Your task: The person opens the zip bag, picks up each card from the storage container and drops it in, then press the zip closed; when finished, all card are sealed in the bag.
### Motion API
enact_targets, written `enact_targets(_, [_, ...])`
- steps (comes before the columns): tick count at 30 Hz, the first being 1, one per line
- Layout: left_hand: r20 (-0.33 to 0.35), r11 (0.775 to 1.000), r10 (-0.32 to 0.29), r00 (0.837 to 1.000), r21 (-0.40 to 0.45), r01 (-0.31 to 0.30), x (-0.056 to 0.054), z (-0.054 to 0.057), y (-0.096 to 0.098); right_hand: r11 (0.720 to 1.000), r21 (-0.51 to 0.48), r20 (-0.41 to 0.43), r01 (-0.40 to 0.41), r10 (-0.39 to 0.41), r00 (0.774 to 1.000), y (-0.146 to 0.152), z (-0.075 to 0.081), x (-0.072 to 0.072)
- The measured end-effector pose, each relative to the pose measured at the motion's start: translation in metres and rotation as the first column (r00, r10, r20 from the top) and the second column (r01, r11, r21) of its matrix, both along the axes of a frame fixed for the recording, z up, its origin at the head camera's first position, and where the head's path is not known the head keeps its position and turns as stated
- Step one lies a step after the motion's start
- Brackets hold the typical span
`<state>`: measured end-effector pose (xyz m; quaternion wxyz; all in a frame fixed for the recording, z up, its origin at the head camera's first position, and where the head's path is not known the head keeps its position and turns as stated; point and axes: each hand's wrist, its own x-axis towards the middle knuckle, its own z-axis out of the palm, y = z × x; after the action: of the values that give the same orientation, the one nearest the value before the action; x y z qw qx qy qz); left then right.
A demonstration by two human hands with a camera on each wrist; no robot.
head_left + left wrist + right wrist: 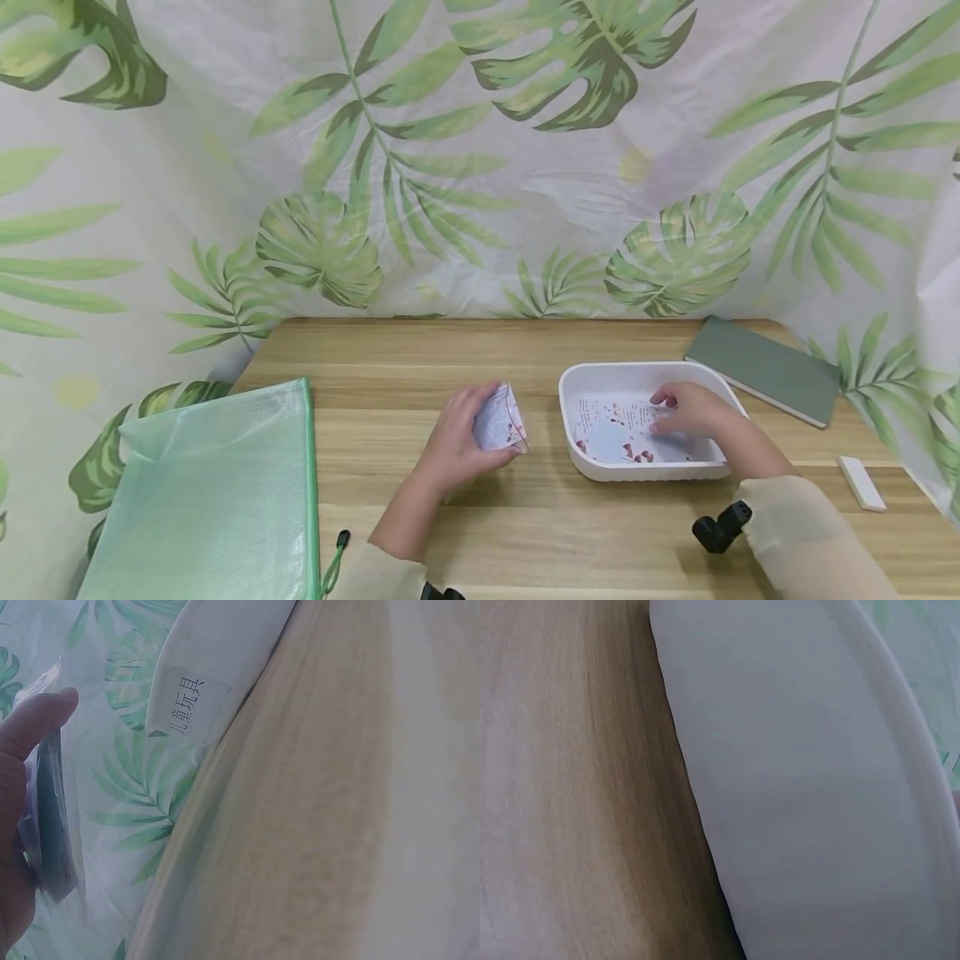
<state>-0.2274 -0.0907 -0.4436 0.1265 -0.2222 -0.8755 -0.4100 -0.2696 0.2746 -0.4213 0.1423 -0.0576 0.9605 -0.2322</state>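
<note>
My left hand grips a small packet with a pale printed pattern and a thin red line along it, above the table left of the white basin. In the left wrist view the packet looks clear and shiny, with something dark inside; its exact kind is unclear. Over at the right, my right hand reaches over the rim into the white basin. Its thumb and fingers are apart, with nothing visible between them, over a printed sheet on the basin's floor. The right wrist view shows mostly the basin's outer wall.
A green mesh zip pouch lies at the table's left. Behind the basin on the right is a grey-green notebook, with a small white block nearer. A label is stuck on the basin's side. Leaf-patterned cloth hangs behind the table.
</note>
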Motion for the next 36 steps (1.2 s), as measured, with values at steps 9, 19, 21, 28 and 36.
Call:
enact_targets(9, [-0.001,1.0,-0.001,1.0,-0.003,0.001,0.0,0.0,0.0,1.0,0.025,0.011,0.014,-0.014,1.0,0.007,-0.008,-0.001])
enact_targets(19, [0.008,1.0,0.002,1.0,0.006,-0.002,0.0,0.001,0.001,0.987,-0.022,0.034,0.157,-0.157,0.987,0.012,-0.015,-0.003])
enact_targets(21, [0.011,1.0,0.003,1.0,0.007,-0.003,0.0,0.002,0.001,0.987,-0.009,0.032,0.161,-0.16,0.987,0.013,-0.015,-0.003])
enact_targets(28, [0.011,1.0,0.001,1.0,0.007,-0.001,0.001,0.003,0.001,0.988,0.009,0.054,0.154,-0.155,0.987,0.01,-0.015,-0.003])
enact_targets(36, [0.014,1.0,-0.005,1.0,0.003,0.005,0.001,0.003,0.0,0.987,-0.023,0.09,0.161,-0.158,0.983,0.008,-0.013,-0.002])
